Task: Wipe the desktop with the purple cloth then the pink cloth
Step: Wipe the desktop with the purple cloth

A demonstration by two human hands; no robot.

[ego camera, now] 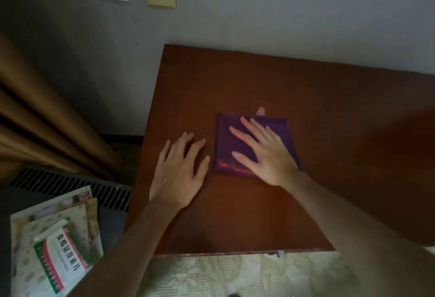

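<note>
A box (pixel 61 261) with green and pink trim lies on papers at the far left, off the desk (pixel 329 132). The left hand (pixel 179 172) rests flat on bare wood, fingers spread wide, holding nothing, just beside the purple cloth (pixel 226 146). The right hand (pixel 266 153) presses flat on that folded cloth, fingers splayed, near the desk's middle.
</note>
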